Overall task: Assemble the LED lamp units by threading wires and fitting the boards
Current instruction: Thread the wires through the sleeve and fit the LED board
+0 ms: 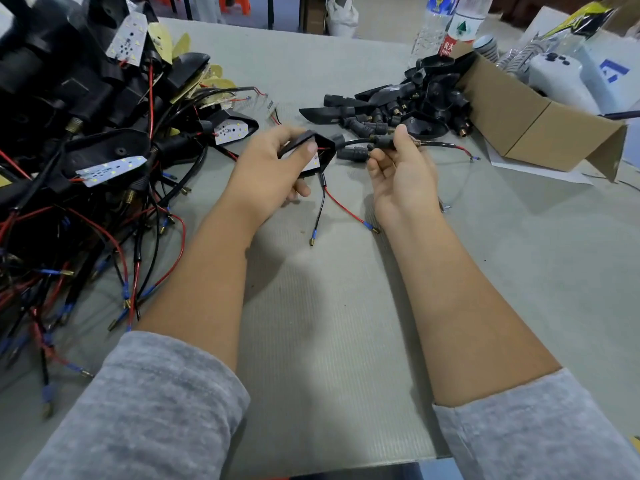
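- The grey ribbed desk [329, 306] is carrying a heap of wired lamp units [86, 150] beside the left hand.
- The left hand [273, 168] is gripping a black plastic lamp housing [320, 142]; it should be holding it steady.
- The right hand [401, 168] is pinching the black sleeved cable [360, 142] just beside the housing; feeding it straight should be avoiding snags.

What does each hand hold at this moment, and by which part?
The left hand grips the black lamp housing by its left end, thumb on top. The right hand pinches the black cable at its connector sleeve.
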